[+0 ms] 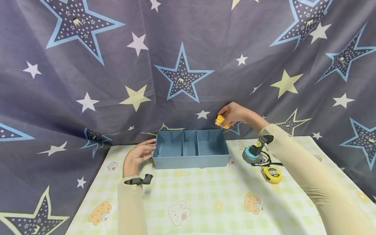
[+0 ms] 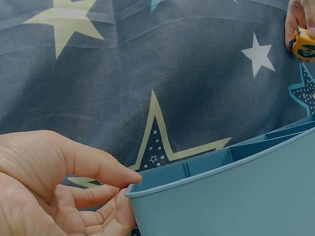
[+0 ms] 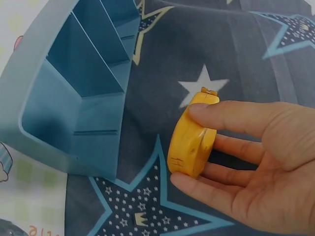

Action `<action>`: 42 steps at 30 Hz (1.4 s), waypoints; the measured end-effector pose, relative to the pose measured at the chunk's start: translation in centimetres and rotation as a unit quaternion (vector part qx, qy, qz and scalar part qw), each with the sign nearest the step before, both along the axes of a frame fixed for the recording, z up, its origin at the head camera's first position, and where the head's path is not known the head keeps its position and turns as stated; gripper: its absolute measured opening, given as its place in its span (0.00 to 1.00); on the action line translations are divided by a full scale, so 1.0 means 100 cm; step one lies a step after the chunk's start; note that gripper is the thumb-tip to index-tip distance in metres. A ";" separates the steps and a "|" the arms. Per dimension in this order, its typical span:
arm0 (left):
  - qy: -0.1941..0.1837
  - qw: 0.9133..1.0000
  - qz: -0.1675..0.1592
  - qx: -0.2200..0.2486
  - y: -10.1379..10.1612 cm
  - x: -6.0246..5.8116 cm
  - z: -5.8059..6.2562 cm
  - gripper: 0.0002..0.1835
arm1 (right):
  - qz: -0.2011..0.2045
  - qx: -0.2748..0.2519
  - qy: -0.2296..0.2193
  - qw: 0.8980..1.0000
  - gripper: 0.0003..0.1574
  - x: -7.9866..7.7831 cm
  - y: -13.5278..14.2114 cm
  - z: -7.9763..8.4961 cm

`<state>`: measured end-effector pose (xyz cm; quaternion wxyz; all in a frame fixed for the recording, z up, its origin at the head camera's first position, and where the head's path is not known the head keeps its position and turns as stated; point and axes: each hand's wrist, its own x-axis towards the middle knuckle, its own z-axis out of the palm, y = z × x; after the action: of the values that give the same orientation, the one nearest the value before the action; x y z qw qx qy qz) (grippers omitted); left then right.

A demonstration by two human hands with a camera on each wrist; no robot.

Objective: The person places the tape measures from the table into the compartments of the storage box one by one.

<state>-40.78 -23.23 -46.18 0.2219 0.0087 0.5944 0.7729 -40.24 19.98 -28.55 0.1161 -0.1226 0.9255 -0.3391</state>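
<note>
A yellow tape measure (image 3: pixel 193 140) is pinched between the thumb and fingers of my right hand (image 1: pixel 235 114), raised above the back right corner of the blue divided box (image 1: pixel 191 162). The right wrist view shows its yellow edge side-on. My left hand (image 1: pixel 142 152) holds the box at its left end. In the left wrist view one fingertip (image 2: pixel 132 176) lies over the rim, and the other fingers curl against the outside wall. Two dividers split the box into three compartments, with nothing seen in them.
To the right of the box lie a teal and black tool (image 1: pixel 253 155) with a black strap and a second yellow tape measure (image 1: pixel 272 174). The table has a green checked cloth (image 1: pixel 205 189). A dark star-patterned curtain (image 1: pixel 164 29) hangs right behind the box.
</note>
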 end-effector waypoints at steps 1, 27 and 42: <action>0.003 1.000 -0.001 -0.002 0.000 0.000 0.000 0.36 | 0.006 -0.003 0.005 1.000 0.37 0.000 -0.002 -0.001; -0.006 1.000 0.013 -0.006 0.008 0.002 0.006 0.36 | 0.122 0.140 -0.070 0.980 0.37 -0.018 -0.025 -0.037; -0.004 0.999 0.028 -0.018 0.004 0.001 0.001 0.35 | 0.104 0.163 -0.086 0.977 0.37 -0.026 -0.033 -0.050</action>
<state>-40.67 -22.82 -46.11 0.2021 -0.0151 0.6074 0.7681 -42.86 16.65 -33.50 0.2486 -0.1678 0.9370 -0.1790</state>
